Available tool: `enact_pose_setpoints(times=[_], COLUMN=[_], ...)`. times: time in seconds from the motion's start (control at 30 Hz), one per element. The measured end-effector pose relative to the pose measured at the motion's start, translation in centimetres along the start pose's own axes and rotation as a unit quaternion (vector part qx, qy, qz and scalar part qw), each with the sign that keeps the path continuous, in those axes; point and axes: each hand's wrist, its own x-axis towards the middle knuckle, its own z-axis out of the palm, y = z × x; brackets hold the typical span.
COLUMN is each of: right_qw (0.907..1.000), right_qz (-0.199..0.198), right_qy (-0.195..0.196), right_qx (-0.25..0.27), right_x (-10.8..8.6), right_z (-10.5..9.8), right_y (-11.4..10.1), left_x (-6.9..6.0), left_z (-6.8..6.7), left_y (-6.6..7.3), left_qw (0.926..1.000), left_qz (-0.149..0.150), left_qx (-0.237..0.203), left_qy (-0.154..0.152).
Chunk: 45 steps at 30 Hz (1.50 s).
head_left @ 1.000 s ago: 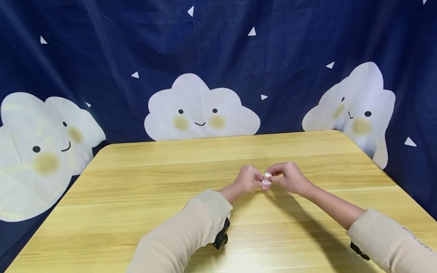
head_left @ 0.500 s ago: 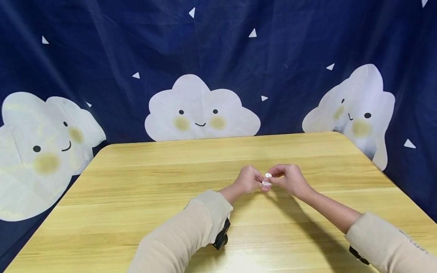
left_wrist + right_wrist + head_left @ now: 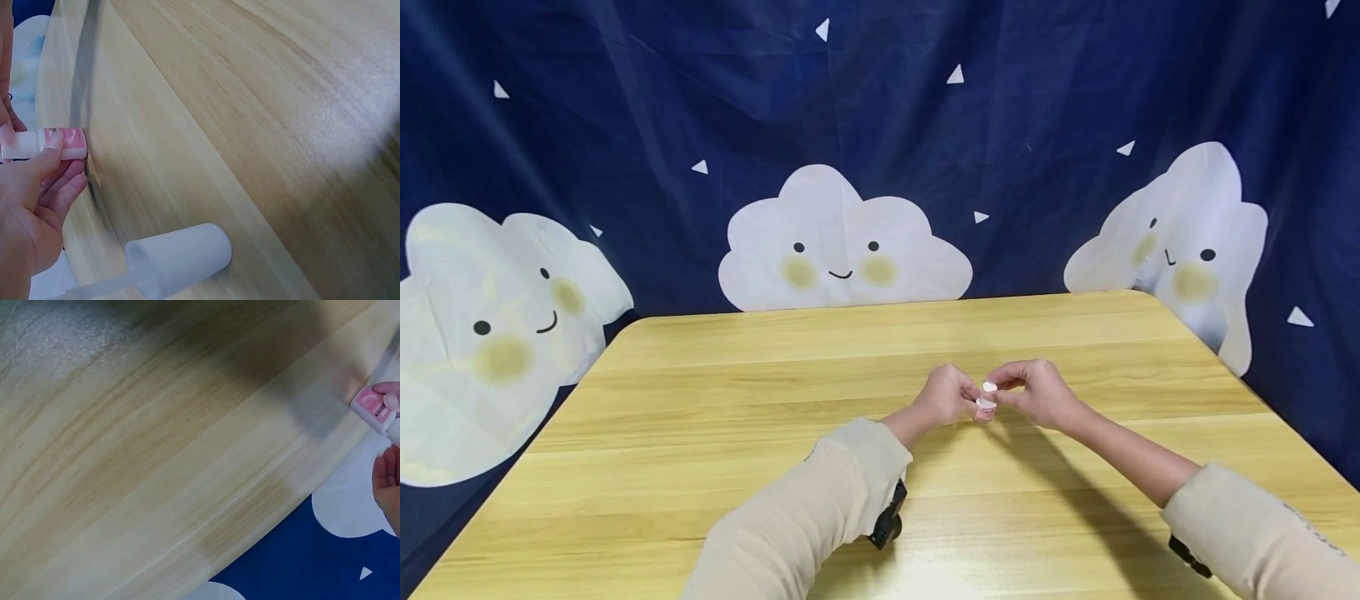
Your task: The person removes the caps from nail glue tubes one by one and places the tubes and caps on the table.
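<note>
A small pink-and-white bottle [image 3: 985, 412] is held just above the table, slightly right of centre in the head view. My left hand [image 3: 946, 395] grips its body, with the thumb across the pink label in the left wrist view. My right hand [image 3: 1037, 395] pinches the bottle's white cap [image 3: 20, 145] between thumb and fingers. In the left wrist view the cap lines up with the bottle [image 3: 65, 142] and looks to be on its neck. The right wrist view catches only part of the right hand [image 3: 390, 484] and the bottle at its edge.
The wooden table [image 3: 715, 450] stands before a dark blue curtain [image 3: 880, 92] printed with white clouds. A white cylinder [image 3: 181, 256] with a pale stem appears close to the camera in the left wrist view only. A black wrist device [image 3: 889, 515] sits at the left cuff.
Both hands stay almost in place around the bottle and cap. The right hand and forearm shift only slightly, and the head view tilts a little.
</note>
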Motion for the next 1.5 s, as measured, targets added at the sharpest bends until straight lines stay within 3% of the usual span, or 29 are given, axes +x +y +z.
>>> enact_pose_setpoints(times=[0.17, 0.53, 0.67, 0.93, 1.33, 1.5], right_qw=[0.9999, 0.9988, 0.9983, 0.9991, 0.9999, 1.0], right_qz=[-0.004, 0.011, 0.01, 0.006, 0.001, 0.006], right_qy=[-0.008, 0.048, 0.055, 0.037, -0.008, -0.002], right_qx=[0.005, -0.009, -0.016, -0.019, -0.012, -0.004], right_x=[0.1, -0.1, 0.0, 0.1, 0.2, 0.2], right_z=[0.0, 0.9, 1.0, 0.7, 0.1, 0.2], right_y=[-0.2, -0.2, -0.2, -0.3, -0.4, -0.5], left_x=[0.1, 0.2, 0.3, 0.3, 0.3, 0.3], left_z=[0.0, 0.0, 0.1, 0.1, 0.0, 0.0], left_y=[-0.1, -0.3, -0.2, -0.3, -0.1, -0.2], left_qw=[0.9998, 0.9988, 0.9993, 0.9999, 0.9989, 0.9995], left_qz=[0.001, 0.009, 0.0, -0.013, -0.007, -0.003], left_qx=[0.02, 0.047, 0.037, 0.005, 0.045, 0.033], left_qy=[0.003, 0.011, 0.006, 0.0, 0.001, 0.002])
